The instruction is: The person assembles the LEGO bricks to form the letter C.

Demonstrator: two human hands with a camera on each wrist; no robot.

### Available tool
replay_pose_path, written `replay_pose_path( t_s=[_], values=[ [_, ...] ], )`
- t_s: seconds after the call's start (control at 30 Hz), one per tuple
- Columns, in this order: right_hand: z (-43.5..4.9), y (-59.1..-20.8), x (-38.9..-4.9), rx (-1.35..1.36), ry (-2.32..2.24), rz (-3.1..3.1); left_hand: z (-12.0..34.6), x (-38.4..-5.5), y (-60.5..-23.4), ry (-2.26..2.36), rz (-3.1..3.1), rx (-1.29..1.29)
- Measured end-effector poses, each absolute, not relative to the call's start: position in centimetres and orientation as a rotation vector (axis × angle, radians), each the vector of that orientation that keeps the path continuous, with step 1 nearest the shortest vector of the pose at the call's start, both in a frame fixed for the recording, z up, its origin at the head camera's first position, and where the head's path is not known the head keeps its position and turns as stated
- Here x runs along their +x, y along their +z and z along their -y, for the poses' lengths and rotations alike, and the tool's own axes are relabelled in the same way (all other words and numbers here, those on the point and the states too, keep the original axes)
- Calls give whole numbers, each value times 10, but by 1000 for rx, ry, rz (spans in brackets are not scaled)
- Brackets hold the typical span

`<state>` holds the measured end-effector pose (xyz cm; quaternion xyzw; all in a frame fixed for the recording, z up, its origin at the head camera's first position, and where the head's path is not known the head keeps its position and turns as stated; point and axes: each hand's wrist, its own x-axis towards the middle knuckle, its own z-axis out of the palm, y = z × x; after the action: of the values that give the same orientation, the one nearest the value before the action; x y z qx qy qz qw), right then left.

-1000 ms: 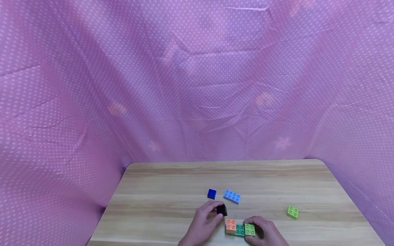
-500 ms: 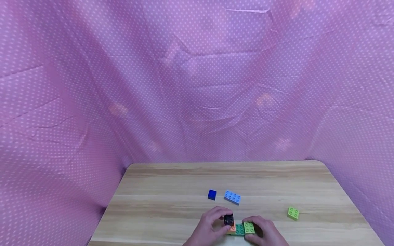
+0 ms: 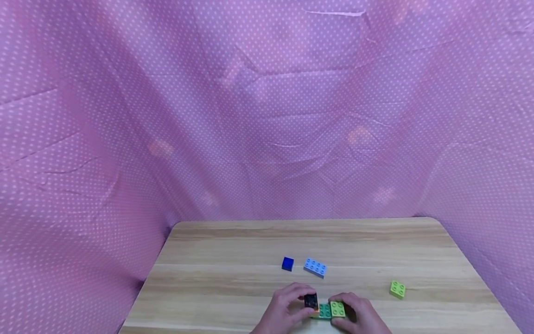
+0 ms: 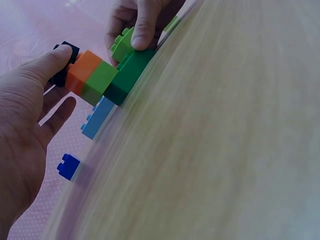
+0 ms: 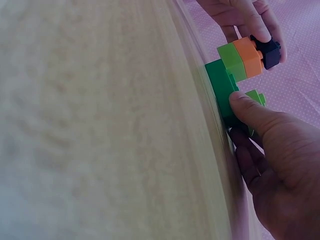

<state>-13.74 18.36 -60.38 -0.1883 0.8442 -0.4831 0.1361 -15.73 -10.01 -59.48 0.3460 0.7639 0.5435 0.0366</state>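
Observation:
My left hand (image 3: 284, 310) pinches a black brick (image 3: 310, 301) on top of an orange brick (image 4: 84, 71). An orange stud still shows between the two in both wrist views. Below the orange one sits a lime green brick (image 4: 99, 83), stacked on one end of a long dark green brick (image 4: 131, 75) on the table. At that brick's other end stands a second lime green brick (image 3: 337, 309). My right hand (image 3: 361, 315) grips this end, with the thumb against the dark green side in the right wrist view.
Beyond my hands, a dark blue brick (image 3: 288, 264) and a light blue brick (image 3: 314, 267) lie on the wooden table (image 3: 217, 278). A loose lime green brick (image 3: 397, 289) lies to the right. Pink dotted cloth (image 3: 267, 139) hangs around the table.
My left hand has carried the black brick right and toward me, turned its studs up and set it over the orange brick. The right hand has stayed nearly still.

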Motion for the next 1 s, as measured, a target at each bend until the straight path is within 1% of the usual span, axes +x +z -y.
replay_pose_path(
  t_s=[0.17, 0.47, 1.0],
  values=[
    [-182, -603, -138, -555, -1406, -2442, 101, -158, -595, 1659, -2402, 1178],
    [-182, -602, -138, -545, -1402, -2447, 99, -163, -596, 1583, -2443, 1244],
    [-181, -603, -136, -540, -1426, -2434, 99, -167, -592, 1532, -2320, 1147]
  ],
)
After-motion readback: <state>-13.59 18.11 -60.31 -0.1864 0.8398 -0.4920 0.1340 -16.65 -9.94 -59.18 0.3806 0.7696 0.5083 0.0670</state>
